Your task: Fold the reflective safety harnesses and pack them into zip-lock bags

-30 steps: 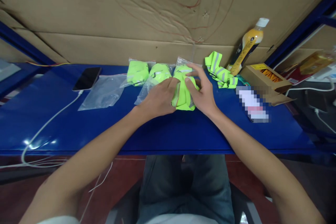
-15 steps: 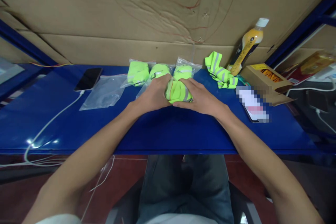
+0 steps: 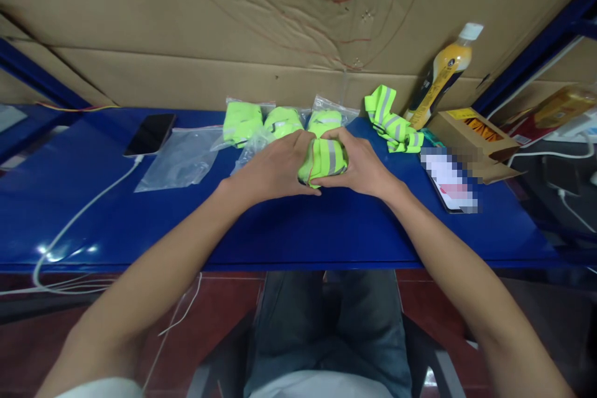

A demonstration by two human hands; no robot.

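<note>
Between my two hands is a folded neon-yellow reflective strap bundle [image 3: 329,158] with grey stripes, held just above the blue tabletop. My left hand [image 3: 282,168] grips its left side, fingers closed around it. My right hand [image 3: 359,158] clasps the right side with thumb and fingers. Behind them lie bagged yellow bundles: one at the left [image 3: 242,123], one in the middle [image 3: 283,122] and one at the right [image 3: 325,121]. Crumpled clear plastic [image 3: 252,150] shows beside my left hand. A loose reflective strap [image 3: 392,121] lies further right.
An empty clear zip bag [image 3: 180,158] lies left, near a black phone [image 3: 150,134] on a white cable [image 3: 88,214]. To the right are a yellow drink bottle [image 3: 441,78], an open cardboard box [image 3: 466,143] and a second phone [image 3: 448,180]. A cardboard panel [image 3: 186,74] stands behind.
The held bundle has turned in my hands, so its grey stripe now stands more upright on top. Both hands have shifted their grip slightly, and the view has moved a little.
</note>
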